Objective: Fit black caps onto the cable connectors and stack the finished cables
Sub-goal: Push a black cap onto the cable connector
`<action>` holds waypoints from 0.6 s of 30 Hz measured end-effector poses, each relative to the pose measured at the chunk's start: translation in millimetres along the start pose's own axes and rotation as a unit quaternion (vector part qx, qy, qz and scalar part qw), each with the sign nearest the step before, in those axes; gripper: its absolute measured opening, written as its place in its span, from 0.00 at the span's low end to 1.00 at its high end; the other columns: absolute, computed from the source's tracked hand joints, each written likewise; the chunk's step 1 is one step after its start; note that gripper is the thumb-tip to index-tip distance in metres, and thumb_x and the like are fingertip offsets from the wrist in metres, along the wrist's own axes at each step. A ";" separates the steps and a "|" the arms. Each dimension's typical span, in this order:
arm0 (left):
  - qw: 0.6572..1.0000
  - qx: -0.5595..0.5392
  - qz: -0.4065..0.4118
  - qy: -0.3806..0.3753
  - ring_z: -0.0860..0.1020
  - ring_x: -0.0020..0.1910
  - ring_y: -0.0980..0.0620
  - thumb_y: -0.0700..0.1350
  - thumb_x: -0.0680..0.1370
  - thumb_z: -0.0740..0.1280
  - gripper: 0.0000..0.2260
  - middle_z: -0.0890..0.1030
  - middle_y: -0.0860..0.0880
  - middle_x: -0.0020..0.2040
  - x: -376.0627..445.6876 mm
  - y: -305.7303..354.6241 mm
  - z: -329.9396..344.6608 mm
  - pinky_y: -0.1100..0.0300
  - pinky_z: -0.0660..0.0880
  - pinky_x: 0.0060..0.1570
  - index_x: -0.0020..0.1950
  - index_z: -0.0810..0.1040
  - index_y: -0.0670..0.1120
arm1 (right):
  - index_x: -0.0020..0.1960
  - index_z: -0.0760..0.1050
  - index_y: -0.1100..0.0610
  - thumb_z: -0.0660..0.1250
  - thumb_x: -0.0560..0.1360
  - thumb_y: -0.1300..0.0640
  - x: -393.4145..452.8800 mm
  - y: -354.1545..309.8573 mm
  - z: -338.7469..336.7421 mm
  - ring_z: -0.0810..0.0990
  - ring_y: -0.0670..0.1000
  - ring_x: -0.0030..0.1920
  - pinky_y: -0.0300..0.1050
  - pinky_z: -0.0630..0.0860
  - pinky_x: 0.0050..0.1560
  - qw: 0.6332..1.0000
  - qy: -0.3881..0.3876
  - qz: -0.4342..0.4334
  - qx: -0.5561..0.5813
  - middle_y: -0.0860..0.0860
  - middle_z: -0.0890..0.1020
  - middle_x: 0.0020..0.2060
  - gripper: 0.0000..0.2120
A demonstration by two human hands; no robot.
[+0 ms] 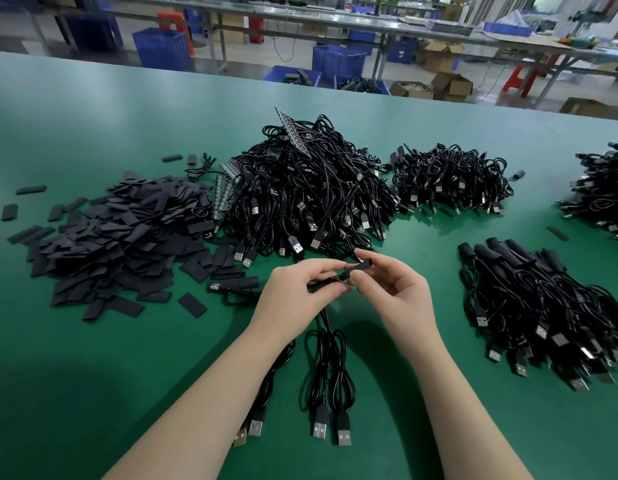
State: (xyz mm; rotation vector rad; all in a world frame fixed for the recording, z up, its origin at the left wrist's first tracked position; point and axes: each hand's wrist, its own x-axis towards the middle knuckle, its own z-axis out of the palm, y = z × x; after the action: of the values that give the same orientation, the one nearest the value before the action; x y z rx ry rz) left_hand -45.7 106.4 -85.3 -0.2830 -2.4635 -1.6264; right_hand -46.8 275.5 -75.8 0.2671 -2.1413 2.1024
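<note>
Black cap (361, 264) pinched in right grip (390, 289), left grip (293, 292) pinching cables (326, 372); no readable writing.

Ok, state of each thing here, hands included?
Left hand: pinching a cable end.
Right hand: pinching a cap at that end.
Cap pile: loose, spread flat.
Uncapped cables: heaped, tangled.
Finished cables: capped, stacked.
Four USB plugs: lying on table.

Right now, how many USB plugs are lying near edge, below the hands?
4: two side by side centre, two overlapping beside the left forearm. More may hide under it.
</note>
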 end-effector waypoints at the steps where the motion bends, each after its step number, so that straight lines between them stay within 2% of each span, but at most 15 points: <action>1: 1.000 -0.001 -0.002 -0.001 0.80 0.51 0.67 0.57 0.70 0.72 0.14 0.84 0.62 0.48 -0.1 -0.1 -0.5 0.61 0.77 0.56 0.55 0.80 0.65 | 0.53 0.83 0.45 0.73 0.74 0.64 -0.1 1.1 0.7 0.84 0.50 0.47 0.40 0.80 0.52 1.000 -0.004 0.004 0.001 0.53 0.86 0.43 0.15; 5: 1.000 0.001 -0.001 0.004 0.78 0.51 0.70 0.57 0.70 0.73 0.21 0.82 0.68 0.45 -1.5 2.7 -2.8 0.79 0.67 0.50 0.59 0.72 0.72 | 0.53 0.82 0.48 0.72 0.76 0.63 -1.2 6.1 6.4 0.83 0.50 0.45 0.41 0.79 0.50 0.999 -0.021 0.032 0.028 0.52 0.82 0.37 0.12; 8: 1.000 0.006 -0.006 0.003 0.77 0.51 0.71 0.55 0.72 0.74 0.22 0.82 0.69 0.45 -1.8 4.0 -3.5 0.81 0.64 0.48 0.59 0.70 0.75 | 0.51 0.83 0.46 0.73 0.74 0.59 -1.1 5.9 6.4 0.82 0.48 0.42 0.39 0.78 0.47 0.998 -0.024 0.041 0.043 0.51 0.82 0.36 0.10; 11: 1.000 0.001 -0.015 -0.003 0.77 0.51 0.71 0.54 0.73 0.74 0.19 0.82 0.69 0.46 -2.6 4.1 -3.3 0.80 0.67 0.48 0.58 0.73 0.71 | 0.50 0.84 0.44 0.73 0.72 0.55 -1.7 3.4 5.7 0.82 0.46 0.42 0.37 0.78 0.46 0.998 -0.025 0.044 0.040 0.53 0.84 0.40 0.09; 13: 1.000 0.007 -0.022 -0.006 0.78 0.51 0.71 0.54 0.73 0.73 0.17 0.82 0.68 0.46 -2.7 4.8 -3.0 0.77 0.69 0.48 0.59 0.74 0.68 | 0.50 0.84 0.44 0.73 0.74 0.58 -2.1 3.5 6.6 0.83 0.45 0.44 0.36 0.78 0.45 0.998 -0.019 0.041 0.041 0.54 0.86 0.44 0.09; 15: 1.000 0.022 -0.021 0.000 0.78 0.50 0.70 0.56 0.73 0.72 0.15 0.82 0.69 0.46 -3.1 5.3 -1.8 0.75 0.71 0.48 0.58 0.75 0.68 | 0.48 0.85 0.46 0.72 0.76 0.62 -2.4 4.2 8.0 0.83 0.44 0.43 0.35 0.78 0.44 0.998 -0.005 0.042 0.043 0.52 0.86 0.43 0.11; 18: 0.997 0.054 -0.026 0.051 0.80 0.46 0.67 0.59 0.71 0.73 0.11 0.83 0.65 0.42 -3.9 4.3 0.4 0.61 0.78 0.48 0.52 0.81 0.62 | 0.48 0.85 0.51 0.72 0.75 0.64 -1.7 4.5 9.4 0.84 0.44 0.41 0.34 0.78 0.44 0.997 0.020 0.050 0.058 0.50 0.87 0.42 0.09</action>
State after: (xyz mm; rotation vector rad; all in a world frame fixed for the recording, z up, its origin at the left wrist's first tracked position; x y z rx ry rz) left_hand -40.9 108.2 -82.7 -0.1194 -2.4897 -1.4817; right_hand -45.8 266.2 -80.8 0.1308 -2.0544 2.2715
